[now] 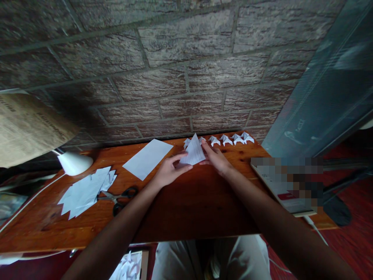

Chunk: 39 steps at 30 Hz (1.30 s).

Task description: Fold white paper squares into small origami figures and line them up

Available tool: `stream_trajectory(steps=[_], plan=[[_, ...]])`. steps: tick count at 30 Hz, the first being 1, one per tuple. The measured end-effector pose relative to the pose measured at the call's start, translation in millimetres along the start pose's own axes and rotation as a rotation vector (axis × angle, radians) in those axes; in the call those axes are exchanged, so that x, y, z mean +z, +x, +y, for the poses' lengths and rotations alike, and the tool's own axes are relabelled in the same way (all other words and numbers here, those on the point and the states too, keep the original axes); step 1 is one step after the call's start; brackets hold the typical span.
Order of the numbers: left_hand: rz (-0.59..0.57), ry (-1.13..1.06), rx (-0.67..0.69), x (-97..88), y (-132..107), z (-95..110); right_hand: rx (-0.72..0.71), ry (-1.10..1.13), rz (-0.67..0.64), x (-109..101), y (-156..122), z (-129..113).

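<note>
A white sheet of paper folded into a triangle (193, 152) stands on the wooden table (189, 210) near its far edge. My left hand (168, 171) pinches its lower left corner between thumb and fingers. My right hand (216, 158) holds the paper's right side with its fingers pressed flat against it. Behind the hands, a row of several small folded white paper figures (233, 139) lines the back edge by the brick wall.
A flat white sheet (147, 158) lies left of my hands. Further left are a pile of paper offcuts (84, 191), black-handled scissors (121, 197) and a white lamp (74, 162). A notebook (284, 192) lies at the table's right edge.
</note>
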<state>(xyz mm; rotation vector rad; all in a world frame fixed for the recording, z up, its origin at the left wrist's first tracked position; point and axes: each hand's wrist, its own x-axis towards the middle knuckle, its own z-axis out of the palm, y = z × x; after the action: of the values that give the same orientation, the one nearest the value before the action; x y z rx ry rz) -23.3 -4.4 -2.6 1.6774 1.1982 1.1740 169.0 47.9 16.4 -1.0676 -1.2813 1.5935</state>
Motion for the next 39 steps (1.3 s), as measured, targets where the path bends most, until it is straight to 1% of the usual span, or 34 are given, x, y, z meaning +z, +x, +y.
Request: stream_trajectory(steps=[3,7,10,12,16,18,20,22,24,26,28,30,32,35,37,39], plan=[[0.013,-0.02,-0.027,-2.0,2,-5,0.001,-0.015,-0.019,-1,1,3],[0.04,0.0,-0.021,-2.3,3,-7,-0.016,-0.051,-0.007,-7,4,5],[0.026,-0.024,-0.054,-2.0,3,-6,-0.035,-0.091,-0.021,-9,4,5],[0.025,-0.039,-0.067,-2.3,2,-6,-0.049,-0.116,-0.015,-9,4,5],[0.023,-0.044,-0.044,-3.6,3,-6,-0.074,-0.118,0.037,-5,2,3],[0.036,-0.042,-0.045,-3.3,3,-5,-0.087,-0.094,0.027,-3,1,2],[0.081,-0.084,-0.051,-2.1,4,-3,-0.111,-0.074,0.0,-2,0,1],[0.116,-0.173,-0.06,-0.4,5,0,-0.16,-0.074,-0.025,-1,0,0],[0.118,-0.277,-0.087,0.8,6,1,-0.217,-0.087,-0.045,-1,-1,-1],[0.13,-0.378,-0.144,0.7,7,2,-0.25,-0.098,-0.081,-1,-3,-3],[0.168,-0.468,-0.233,-0.8,8,2,-0.238,-0.124,-0.14,-2,-5,-4],[0.228,-0.54,-0.322,-3.4,9,2,-0.196,-0.17,-0.203,-4,-7,-5],[0.292,-0.593,-0.372,-6.6,10,2,-0.156,-0.221,-0.229,-7,-7,-5],[0.344,-0.61,-0.359,-10.4,12,1,-0.137,-0.267,-0.207,-12,-4,-3],[0.337,-0.551,-0.325,-10.7,11,-1,-0.143,-0.232,-0.197,-12,-3,-3],[0.304,-0.46,-0.294,-8.8,10,-4,-0.141,-0.152,-0.186,-10,-4,-2]])
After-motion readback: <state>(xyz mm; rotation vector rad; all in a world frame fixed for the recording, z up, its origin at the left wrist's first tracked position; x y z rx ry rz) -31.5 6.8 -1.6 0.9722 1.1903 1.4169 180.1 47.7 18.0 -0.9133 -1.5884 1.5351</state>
